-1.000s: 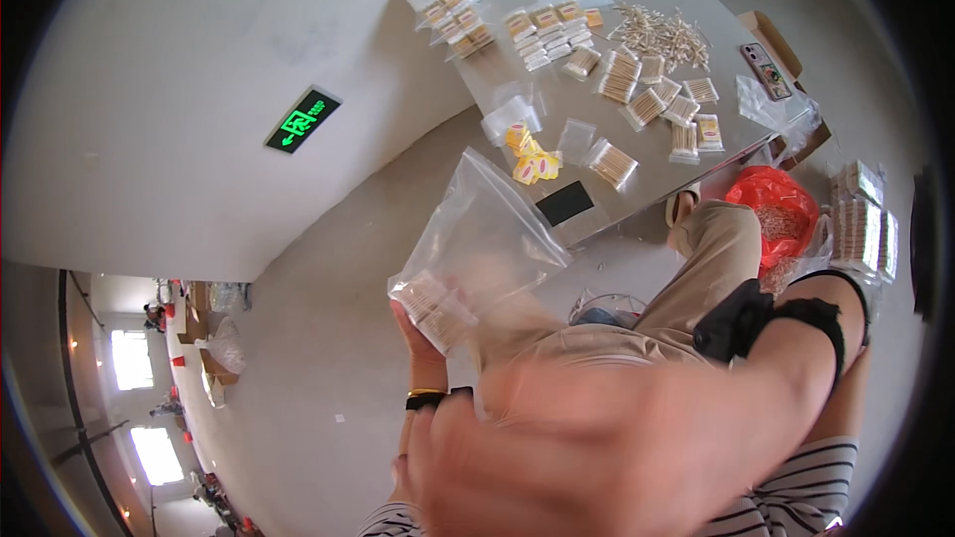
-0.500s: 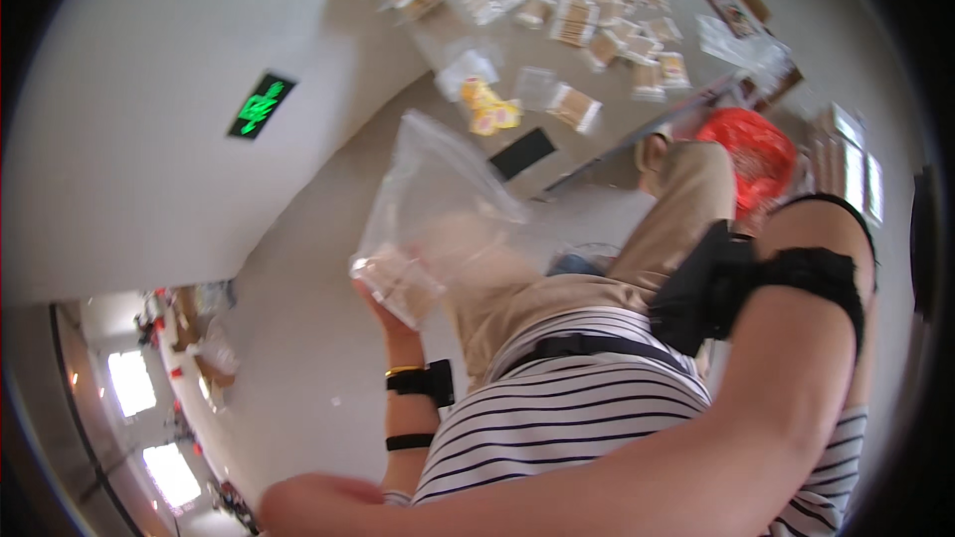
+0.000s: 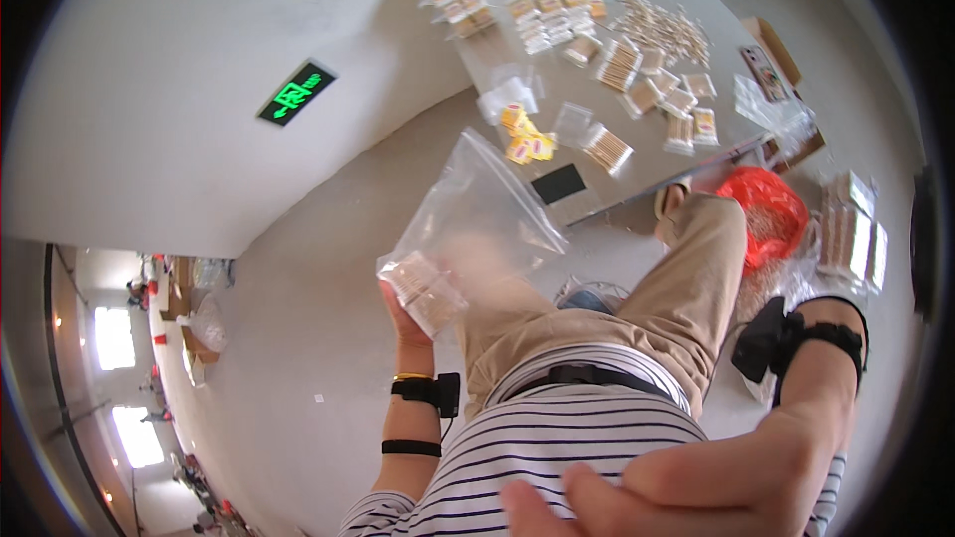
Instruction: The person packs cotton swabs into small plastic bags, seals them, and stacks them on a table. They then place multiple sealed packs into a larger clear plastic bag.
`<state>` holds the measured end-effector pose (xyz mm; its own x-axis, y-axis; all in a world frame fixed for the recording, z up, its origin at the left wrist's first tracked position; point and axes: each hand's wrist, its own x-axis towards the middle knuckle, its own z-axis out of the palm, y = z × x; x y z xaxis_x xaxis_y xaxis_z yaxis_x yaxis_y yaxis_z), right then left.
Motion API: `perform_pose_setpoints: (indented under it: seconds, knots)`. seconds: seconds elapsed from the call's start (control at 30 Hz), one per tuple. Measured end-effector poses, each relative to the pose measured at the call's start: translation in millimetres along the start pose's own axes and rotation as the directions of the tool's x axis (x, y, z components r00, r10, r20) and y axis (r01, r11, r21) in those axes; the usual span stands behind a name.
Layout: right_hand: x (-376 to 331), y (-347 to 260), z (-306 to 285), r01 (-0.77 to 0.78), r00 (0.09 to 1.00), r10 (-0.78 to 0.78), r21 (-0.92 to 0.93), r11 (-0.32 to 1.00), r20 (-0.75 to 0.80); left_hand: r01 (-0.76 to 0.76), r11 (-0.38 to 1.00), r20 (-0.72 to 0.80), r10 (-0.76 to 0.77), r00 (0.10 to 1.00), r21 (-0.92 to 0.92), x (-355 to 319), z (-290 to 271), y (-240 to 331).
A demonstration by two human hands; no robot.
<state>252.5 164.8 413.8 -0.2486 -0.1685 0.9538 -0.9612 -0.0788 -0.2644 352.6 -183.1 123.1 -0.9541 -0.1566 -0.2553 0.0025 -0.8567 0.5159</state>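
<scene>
My left hand (image 3: 404, 314) is closed on the lower end of a large clear zip bag (image 3: 482, 194), which stands up and spreads toward the table. Small packets of thin tan sticks (image 3: 426, 290) show through the plastic beside my fingers; I cannot tell exactly how many. Close to the camera at the lower edge, my right hand (image 3: 647, 492) is in front of my striped shirt. Its visible fingers are apart and loosely bent, with nothing seen in them, and part of the hand is cut off by the frame.
On the grey table (image 3: 567, 80) lie several stick packets (image 3: 619, 62), a loose stick pile (image 3: 665, 30), yellow cards (image 3: 527, 137), a black rectangle (image 3: 559, 185) and a phone (image 3: 762, 72). A red bag (image 3: 764, 217) and wrapped bundles (image 3: 848, 234) stand right of my knee.
My right hand has swung from the lower left to the lower middle, nearer the right. My left hand keeps its hold on the zip bag. The view has shifted slightly.
</scene>
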Motion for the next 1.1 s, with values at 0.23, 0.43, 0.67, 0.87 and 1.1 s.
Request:
perform_pose_setpoints:
  seconds: [0.23, 0.43, 0.67, 0.87, 1.1]
  knots:
    - [9, 11, 7, 0.016, 0.982, -0.048, 0.177, 0.984, 0.181, 0.003, 1.0, -0.031, -0.004, 1.0, -0.025, 0, 7, -6]
    - [23, 43, -2, -0.059, 0.69, -0.195, 0.323, 0.945, 0.697, 0.041, 0.999, -0.024, -0.041, 0.999, 0.0, 33, 2, -21]
    - [-78, 166, 27, -0.583, 0.694, 0.382, 0.165, 0.795, 0.61, -0.059, 0.997, -0.16, 0.065, 0.985, 0.041, 3, 1, -8]
    - [-213, 310, -30, -0.767, 0.399, 0.904, -0.483, 0.422, 0.157, -0.042, 0.998, -0.299, 0.054, 0.953, 0.046, 26, -38, -10]
    - [-291, 338, 26, -0.576, 0.275, 0.926, -0.727, 0.374, 0.259, 0.068, 0.997, -0.161, -0.071, 0.984, -0.024, 46, -36, -22]
